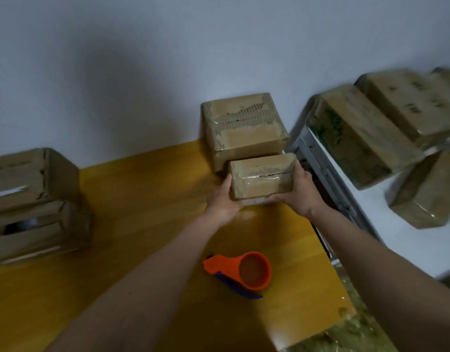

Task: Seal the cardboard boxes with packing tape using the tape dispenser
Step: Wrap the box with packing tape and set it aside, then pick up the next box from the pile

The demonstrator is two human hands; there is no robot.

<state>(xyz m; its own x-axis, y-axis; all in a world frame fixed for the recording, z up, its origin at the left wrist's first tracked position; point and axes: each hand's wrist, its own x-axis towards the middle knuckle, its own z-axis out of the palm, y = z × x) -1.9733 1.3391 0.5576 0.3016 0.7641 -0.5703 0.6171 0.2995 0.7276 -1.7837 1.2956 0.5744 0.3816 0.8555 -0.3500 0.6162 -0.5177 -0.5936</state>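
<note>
A small cardboard box (262,175) with clear tape along its top seam is held above the yellow table (142,199), near the far right corner. My left hand (225,199) grips its left end and my right hand (298,191) grips its right end. Just behind it, a larger taped cardboard box (244,128) stands against the wall. The orange tape dispenser (240,271) with a blue handle lies on the table nearer to me, between my forearms, untouched.
Two open cardboard boxes (31,204) are stacked at the table's left edge. To the right, several taped boxes (366,133) are piled on a white surface (371,224) beside a metal frame (325,174). A grey wall lies behind.
</note>
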